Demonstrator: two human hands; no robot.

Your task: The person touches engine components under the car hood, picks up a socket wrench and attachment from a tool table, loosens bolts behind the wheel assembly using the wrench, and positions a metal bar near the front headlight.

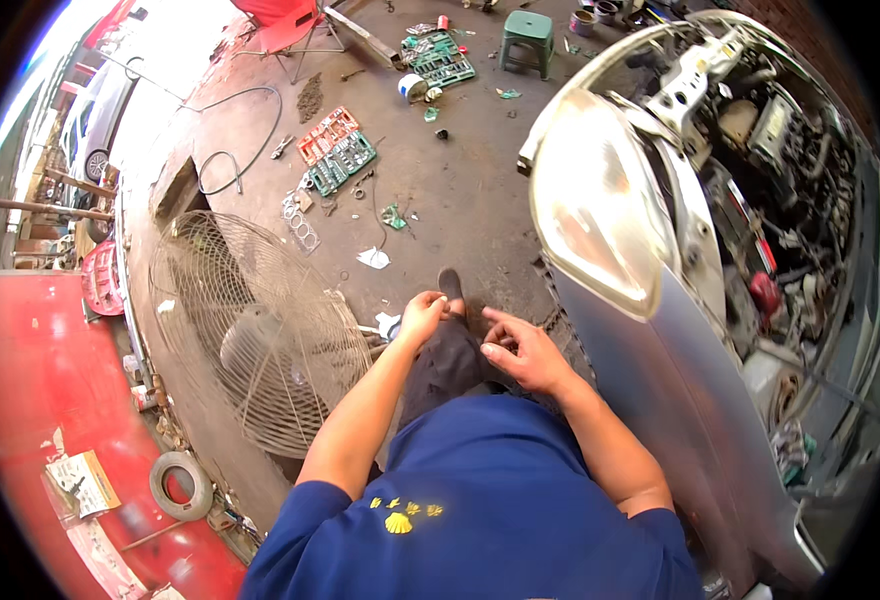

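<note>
My left hand point(424, 317) is raised in front of my dark trousers, its fingers curled together in a pinch; whatever may be between them is too small to make out. My right hand point(530, 355) hovers beside it with index finger and thumb apart, holding nothing. The two hands do not touch. Close on my right stands a car with its engine bay point(750, 240) uncovered. Its large clouded headlight point(600, 200) and grey-blue fender point(660, 390) are nearest to my right hand. A big wire-caged fan point(260, 340) stands by my left forearm.
Ahead on the floor lie an orange-and-green socket set case point(340, 165), a second green tool case point(440, 58), rags and small parts. Farther off are a green stool point(527, 42) and a red chair point(280, 25). A hose point(278, 110) curls at left, beyond a red panel point(30, 370) with a small tyre point(181, 486).
</note>
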